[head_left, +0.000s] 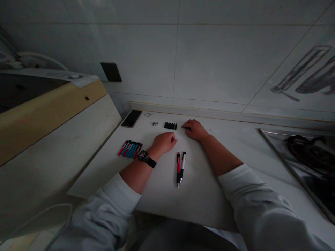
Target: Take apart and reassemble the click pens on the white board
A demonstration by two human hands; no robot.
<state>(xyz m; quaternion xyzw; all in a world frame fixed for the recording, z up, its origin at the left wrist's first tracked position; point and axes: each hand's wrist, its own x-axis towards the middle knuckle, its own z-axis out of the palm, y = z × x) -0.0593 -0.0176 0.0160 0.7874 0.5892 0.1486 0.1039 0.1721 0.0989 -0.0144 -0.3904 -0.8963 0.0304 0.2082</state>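
My right hand (194, 129) rests on the white tabletop with its fingers bent over a small black pen grip (188, 128), partly hidden beneath them. Just left of it stands a neat row of several black pen grips (170, 126). Closer to me, my left hand (164, 142) is curled closed on the table; whatever it may hold is hidden. A red and black pen (178, 167) and a white and black pen (183, 166) lie side by side below the hands. Several red and blue pen barrels (130, 149) are lined up beside my left wrist.
Small metallic pieces (155, 123) lie in a cluster behind my left hand. A phone (131, 118) and a thin ring-like loop (148, 114) are at the back left. To the right is a stove (300, 153); a tiled wall (214, 66) closes off the back.
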